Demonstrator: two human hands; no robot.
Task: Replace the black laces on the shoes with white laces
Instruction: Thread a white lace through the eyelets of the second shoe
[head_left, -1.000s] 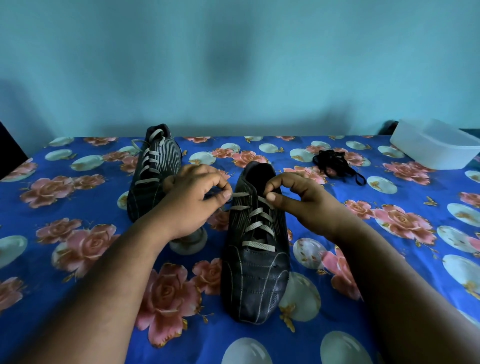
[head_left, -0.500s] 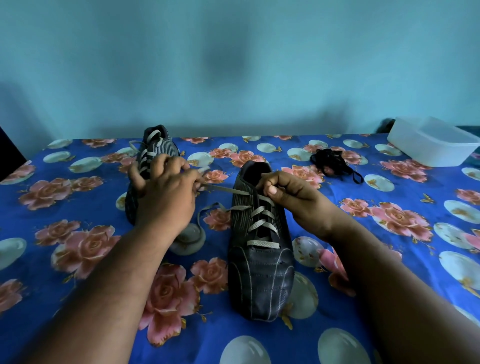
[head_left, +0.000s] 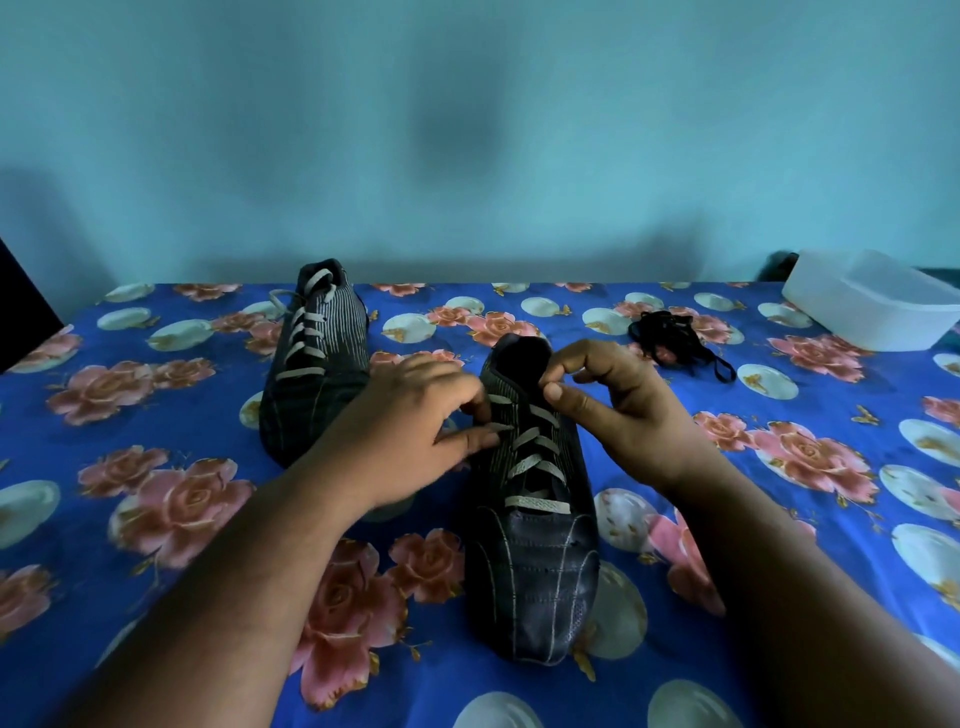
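Note:
Two dark striped shoes lie on the floral cloth. The near shoe (head_left: 532, 561) sits in the middle, threaded with a white lace (head_left: 532, 457) across several rows. My left hand (head_left: 410, 415) rests at its left side, fingertips pinching the lace at an upper eyelet. My right hand (head_left: 618, 405) hovers at the shoe's opening on the right, thumb and forefinger pinched at the top of the tongue; what it holds is too small to tell. The far shoe (head_left: 317, 358) at the left back carries white laces. A heap of black laces (head_left: 675, 343) lies at the back right.
A white plastic tub (head_left: 878, 306) stands at the far right edge. The blue rose-patterned cloth (head_left: 156, 467) covers the whole surface up to a teal wall. A dark object (head_left: 21, 306) sits at the far left edge.
My left hand, which had pulled the lace out to the left, has come back in to the near shoe's eyelets. My right hand stays at the shoe's opening.

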